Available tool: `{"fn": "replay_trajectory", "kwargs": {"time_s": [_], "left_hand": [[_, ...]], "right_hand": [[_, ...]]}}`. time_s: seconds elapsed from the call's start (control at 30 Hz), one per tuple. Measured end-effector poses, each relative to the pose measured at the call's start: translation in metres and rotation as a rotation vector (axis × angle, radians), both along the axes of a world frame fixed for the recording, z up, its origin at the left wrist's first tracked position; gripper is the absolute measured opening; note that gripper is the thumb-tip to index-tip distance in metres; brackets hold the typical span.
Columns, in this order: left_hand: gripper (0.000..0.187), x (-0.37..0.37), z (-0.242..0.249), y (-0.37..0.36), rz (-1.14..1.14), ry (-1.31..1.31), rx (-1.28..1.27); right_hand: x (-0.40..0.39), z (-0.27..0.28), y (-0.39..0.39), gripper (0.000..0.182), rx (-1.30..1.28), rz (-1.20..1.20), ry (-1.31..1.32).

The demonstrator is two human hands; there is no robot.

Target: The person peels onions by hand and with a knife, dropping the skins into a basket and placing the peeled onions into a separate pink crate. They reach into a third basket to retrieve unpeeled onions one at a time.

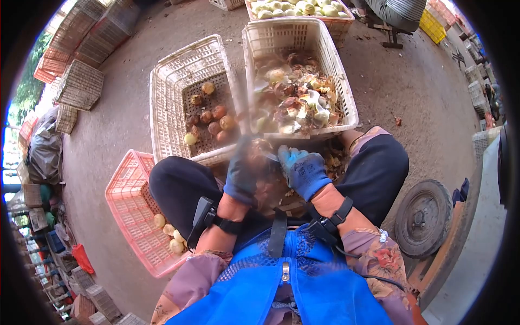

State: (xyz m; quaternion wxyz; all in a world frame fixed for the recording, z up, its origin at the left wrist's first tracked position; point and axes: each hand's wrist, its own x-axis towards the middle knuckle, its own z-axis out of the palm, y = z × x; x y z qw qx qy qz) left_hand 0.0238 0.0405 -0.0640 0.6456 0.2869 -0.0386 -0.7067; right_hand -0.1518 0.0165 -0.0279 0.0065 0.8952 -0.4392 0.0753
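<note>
Both my hands wear blue-grey work gloves and meet between my knees. My left hand [241, 172], partly blurred, is closed round a brownish onion [261, 147]. In my closed right hand [303, 169] is a small knife, its pale blade [272, 157] pointing at the onion. Just beyond my hands stands a white crate [160, 114] with several unpeeled onions [219, 112] on its floor. Beside it, another white crate [346, 103] holds a heap of onion skins and scraps [303, 100]. A smear blurs the middle of the view.
A pink crate [124, 211] with several peeled onions [176, 245] stands by my left knee. Ahead is a crate full of peeled onions [298, 7], with a seated person [398, 13] to its right. A wheel [422, 218] lies at my right. Stacked crates [81, 84] line the left.
</note>
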Motion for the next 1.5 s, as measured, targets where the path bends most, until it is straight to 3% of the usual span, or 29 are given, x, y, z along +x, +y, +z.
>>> {"fn": "replay_trajectory", "kwargs": {"time_s": [0.1, 0.2, 0.3, 0.47, 0.5, 0.57, 0.6, 0.67, 0.7, 0.73, 0.8, 0.83, 0.87, 0.93, 1.07, 1.1, 1.17, 1.2, 1.27, 1.3, 1.33, 1.37, 1.4, 1.47, 1.5], "left_hand": [[0.036, -0.001, -0.003, -0.007, -0.067, 0.037, 0.016], [0.040, -0.016, 0.020, -0.017, 0.031, 0.174, -0.066], [0.040, -0.028, 0.046, -0.027, 0.236, -0.059, 0.049], [0.037, -0.021, -0.003, -0.040, 0.190, 0.085, 0.014], [0.040, -0.018, -0.030, -0.039, 0.185, -0.150, -0.014], [0.049, -0.015, -0.063, -0.036, 0.171, -0.620, -0.072], [0.049, -0.018, -0.046, -0.034, 0.166, -0.623, -0.077], [0.054, -0.028, 0.004, -0.026, 0.292, -1.708, -0.497], [0.055, -0.023, 0.010, -0.023, 0.135, -1.516, -0.393], [0.055, -0.023, 0.015, -0.023, 0.135, -1.518, -0.391], [0.049, -0.023, 0.037, -0.030, 0.043, -0.007, 0.072], [0.045, -0.025, 0.021, -0.035, 0.003, -0.200, -0.018], [0.045, -0.025, 0.006, -0.039, 0.004, -0.199, -0.019], [0.042, -0.028, 0.006, -0.042, 0.186, -0.588, -0.088], [0.041, -0.030, 0.034, -0.031, 0.106, -0.343, 0.076], [0.043, -0.029, 0.036, -0.031, 0.089, -0.270, 0.094], [0.044, -0.024, 0.025, -0.030, 0.067, -0.201, 0.109], [0.045, -0.017, 0.003, -0.027, -0.016, -0.106, 0.058], [0.046, -0.012, 0.001, -0.026, -0.105, -0.015, -0.004], [0.051, -0.013, 0.014, -0.027, -0.141, 0.058, -0.089], [0.057, -0.014, 0.022, -0.025, -0.172, 0.135, -0.169], [0.057, -0.013, 0.016, -0.029, -0.129, 0.131, -0.066], [0.057, -0.012, 0.001, -0.033, -0.128, 0.133, -0.070], [0.052, -0.012, -0.025, -0.041, 0.069, -1.500, -0.315], [0.045, -0.014, -0.024, -0.039, 0.156, -1.185, -0.287]], "right_hand": [[0.003, -0.016, -0.010, 0.019, 0.047, -0.048, 0.031], [0.015, -0.008, -0.009, 0.017, 0.149, -0.154, 0.027], [0.028, 0.009, -0.007, 0.021, 0.251, -0.250, 0.037], [0.033, -0.009, -0.013, 0.027, 0.443, -0.323, -0.238], [0.031, -0.031, -0.023, 0.027, 0.442, -0.326, -0.239], [0.027, -0.083, -0.052, 0.026, 0.765, -0.174, -0.396], [0.023, -0.071, -0.051, 0.026, 0.762, -0.178, -0.401], [0.013, -0.033, -0.046, 0.025, 0.684, -0.453, -1.121], [0.009, -0.032, -0.047, 0.018, 0.449, -0.308, -1.034], [0.002, -0.029, -0.047, 0.018, 0.451, -0.307, -1.035], [-0.013, -0.016, -0.044, 0.012, 0.495, -0.211, -0.989], [-0.015, -0.004, -0.038, 0.009, 0.454, -0.286, -0.904], [-0.017, -0.003, -0.034, 0.009, 0.454, -0.285, -0.903], [-0.022, -0.003, -0.026, 0.018, 0.160, -0.018, -0.654], [-0.016, 0.011, -0.019, 0.022, 0.260, -0.067, -0.261], [-0.015, 0.008, -0.020, 0.022, 0.257, -0.068, -0.263], [-0.012, -0.009, -0.028, 0.025, 0.143, -0.122, -0.010], [-0.013, -0.018, -0.039, 0.025, 0.140, -0.129, -0.012], [-0.022, -0.031, -0.066, 0.020, 0.367, -0.513, 0.034], [-0.029, -0.031, -0.068, 0.020, 0.359, -0.520, 0.028], [-0.036, -0.032, -0.067, 0.021, 0.328, -0.449, -0.327], [-0.040, -0.033, -0.064, 0.024, 0.294, -0.365, -0.677], [-0.039, -0.036, -0.061, 0.024, 0.291, -0.363, -0.676], [-0.033, -0.037, -0.056, 0.031, 0.862, -0.355, -1.269], [-0.030, -0.013, -0.051, 0.033, 0.855, -0.393, -1.172]]}}
